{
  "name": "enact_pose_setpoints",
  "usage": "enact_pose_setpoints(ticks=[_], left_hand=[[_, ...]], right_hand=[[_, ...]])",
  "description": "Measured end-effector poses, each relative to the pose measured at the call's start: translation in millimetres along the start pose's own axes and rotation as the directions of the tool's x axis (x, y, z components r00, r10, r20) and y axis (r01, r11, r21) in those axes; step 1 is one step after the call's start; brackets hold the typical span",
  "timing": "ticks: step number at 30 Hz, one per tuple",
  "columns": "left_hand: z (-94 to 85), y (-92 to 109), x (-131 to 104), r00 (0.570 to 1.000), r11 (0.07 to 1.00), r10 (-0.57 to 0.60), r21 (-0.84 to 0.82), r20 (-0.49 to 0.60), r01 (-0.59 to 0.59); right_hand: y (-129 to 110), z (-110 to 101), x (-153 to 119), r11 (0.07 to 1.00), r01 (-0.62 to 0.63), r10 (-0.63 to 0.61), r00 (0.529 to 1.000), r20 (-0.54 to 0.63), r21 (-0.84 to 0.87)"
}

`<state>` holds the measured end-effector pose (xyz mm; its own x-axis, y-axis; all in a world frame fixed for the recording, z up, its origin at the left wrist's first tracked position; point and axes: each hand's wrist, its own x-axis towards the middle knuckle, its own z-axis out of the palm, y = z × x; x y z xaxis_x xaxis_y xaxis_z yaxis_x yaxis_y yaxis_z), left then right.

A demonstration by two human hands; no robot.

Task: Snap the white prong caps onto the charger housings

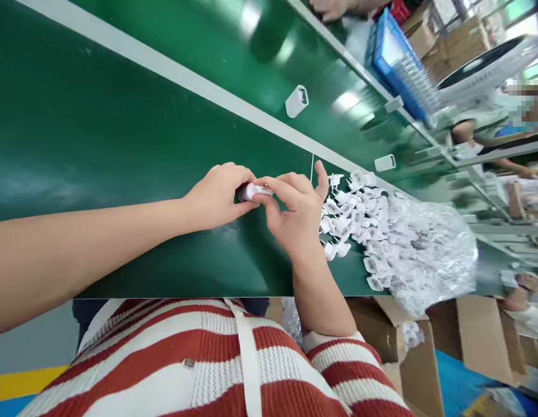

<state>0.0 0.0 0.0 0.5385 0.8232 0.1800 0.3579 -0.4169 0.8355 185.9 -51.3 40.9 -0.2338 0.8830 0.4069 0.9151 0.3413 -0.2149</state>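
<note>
My left hand (220, 196) is closed round a small white plastic part (252, 191) above the green worktop (121, 139). From the right, my right hand (295, 208) pinches the other end of the same part between thumb and index finger, its little finger raised. Just right of my right hand lies a pile of white plug-like pieces (351, 214), spreading towards a clear plastic bag (442, 249). The fingers cover much of the held part.
Two white housings (297, 101) (385, 163) stand or lie on the green strip beyond the pale rail (186, 84). A blue crate (394, 58) is at the upper right. Open cardboard boxes (418, 365) sit below the table's front edge. Other people's hands show at the right and top.
</note>
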Motion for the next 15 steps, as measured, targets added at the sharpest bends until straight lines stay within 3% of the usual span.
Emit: enact_pose_setpoints(ticks=[4, 9, 12, 15], left_hand=[[1.3, -0.4, -0.4, 1.000, 0.999, 0.026, 0.023, -0.011, -0.026], [-2.5, -1.5, -3.3, 0.999, 0.999, 0.039, -0.027, 0.000, -0.039], [-4.6, 3.3, -6.0, 1.000, 0.999, -0.015, -0.046, -0.022, 0.014], [-8.9, 8.5, -2.8, 0.985, 0.983, -0.169, -0.075, -0.020, 0.167]], right_hand=[[-0.3, -0.4, -0.4, 0.999, -0.018, 0.017, 1.000, 0.021, 0.042], [10.0, -2.9, -1.0, 0.956, -0.111, 0.084, 0.991, 0.109, 0.270], [28.6, -21.1, -3.6, 0.919, -0.180, 0.139, 0.980, 0.140, 0.352], [49.8, -48.8, -10.5, 0.945, -0.257, 0.211, 0.952, 0.223, 0.202]])
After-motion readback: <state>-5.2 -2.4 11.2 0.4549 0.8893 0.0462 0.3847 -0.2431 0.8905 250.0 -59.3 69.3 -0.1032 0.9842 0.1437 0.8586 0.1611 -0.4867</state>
